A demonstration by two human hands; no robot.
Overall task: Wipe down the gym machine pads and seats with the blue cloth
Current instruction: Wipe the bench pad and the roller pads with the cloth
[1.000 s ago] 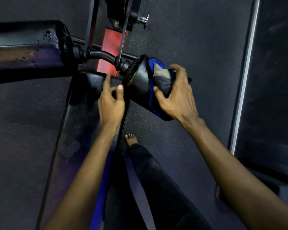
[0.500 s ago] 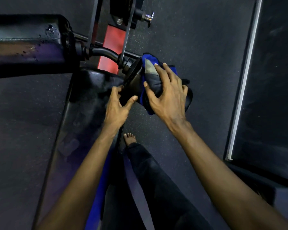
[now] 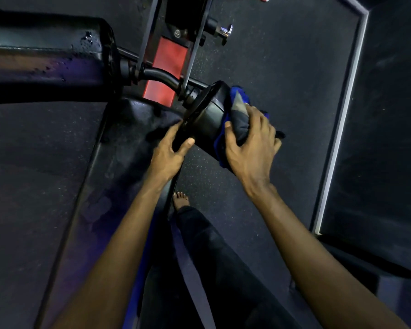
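Note:
A black roller pad [image 3: 208, 117] sticks out to the right of the machine's bar. The blue cloth [image 3: 239, 105] is wrapped over its outer end. My right hand [image 3: 252, 143] presses the cloth against the roller, fingers curled around it. My left hand [image 3: 170, 150] rests at the roller's inner rim, thumb and fingers spread against it and the long black bench seat [image 3: 119, 162] below. A second, larger black roller pad [image 3: 45, 58] lies at the upper left, with wet spots on it.
A red and black machine frame [image 3: 169, 55] with a chrome pin [image 3: 226, 29] rises behind the rollers. My bare foot [image 3: 180, 200] and dark trouser leg stand on the black speckled floor. A white-edged panel [image 3: 337, 129] runs along the right.
My right hand slid the cloth outward along the right roller, exposing more of the black pad. My left hand shifted from the seat's edge to the roller's inner rim.

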